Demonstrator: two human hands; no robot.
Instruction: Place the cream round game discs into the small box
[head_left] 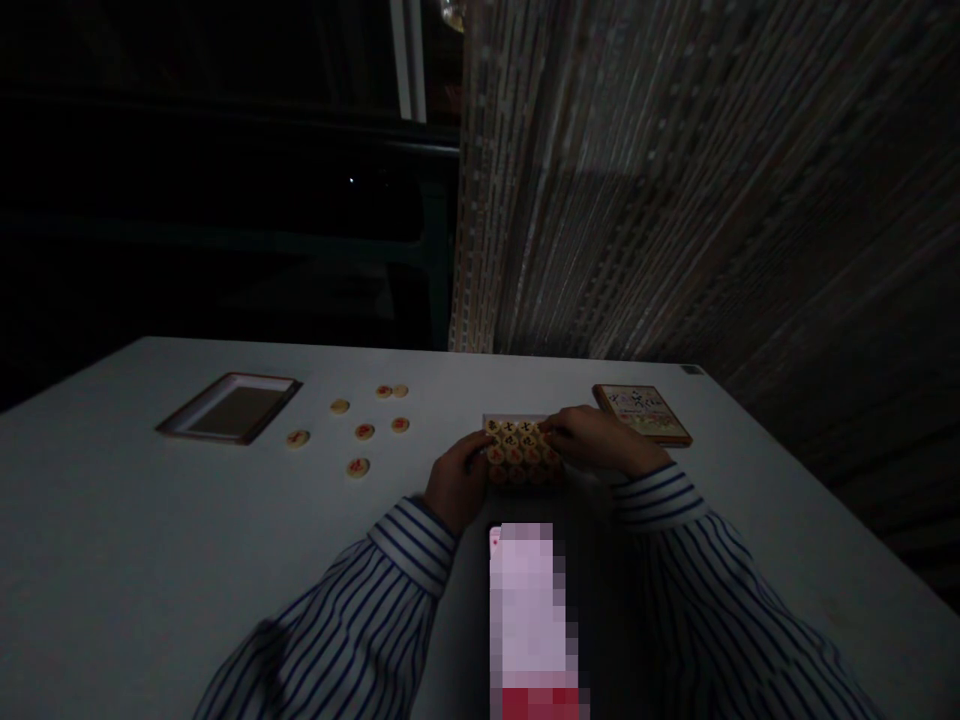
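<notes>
A block of round, cream game discs with red and black marks lies packed in rows on the white table. My left hand curls against the block's left side, fingers touching the discs. My right hand rests curled on the block's right side, fingertips on the top row. Both arms wear blue-striped white sleeves. Several loose discs lie scattered to the left, apart from both hands. What the fingers pinch is too dim to make out.
An open shallow box tray sits at the far left. A flat printed box lid lies behind my right hand. A bright phone lies between my forearms. A beaded curtain hangs behind the table; the room is dark.
</notes>
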